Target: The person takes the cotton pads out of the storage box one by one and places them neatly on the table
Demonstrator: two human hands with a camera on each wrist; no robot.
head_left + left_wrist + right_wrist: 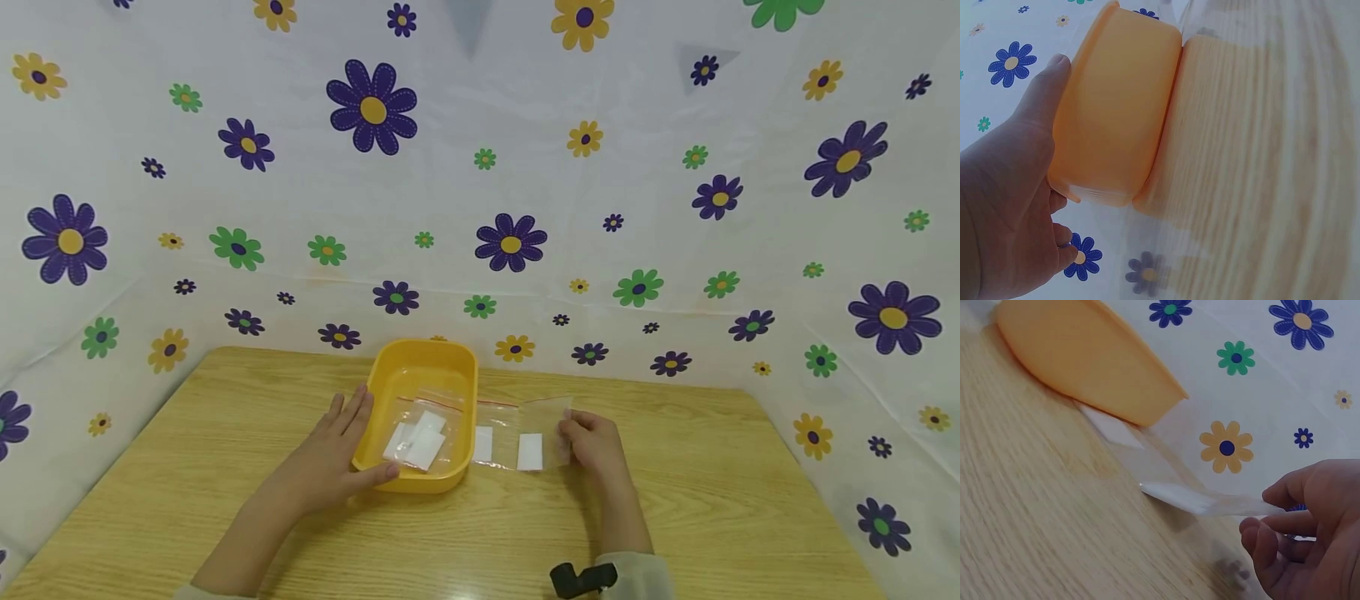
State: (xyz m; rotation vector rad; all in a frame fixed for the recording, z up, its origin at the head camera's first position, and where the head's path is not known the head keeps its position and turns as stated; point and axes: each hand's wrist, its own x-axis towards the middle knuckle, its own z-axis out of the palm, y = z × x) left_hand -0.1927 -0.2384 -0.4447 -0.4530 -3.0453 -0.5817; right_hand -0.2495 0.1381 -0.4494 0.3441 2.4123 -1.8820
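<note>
A yellow plastic bin [378, 367] stands on the wooden table with several clear zip bags [425, 437] inside, each holding white pieces. My left hand [326, 467] rests against the bin's left side, fingers along the rim and thumb at the near corner; in the left wrist view it lies along the bin's edge. To the right of the bin, my right hand [596, 446] pinches the right edge of a zip bag [530, 451] with a white piece in it. That bag tilts up off the table in the right wrist view. Another zip bag [483, 444] lies between it and the bin.
The wooden table [675, 492] extends on both sides of the bin. Behind and beside it hangs a white cloth [442, 192] printed with purple, yellow and green flowers. A black strap piece [583, 579] is at the right wrist.
</note>
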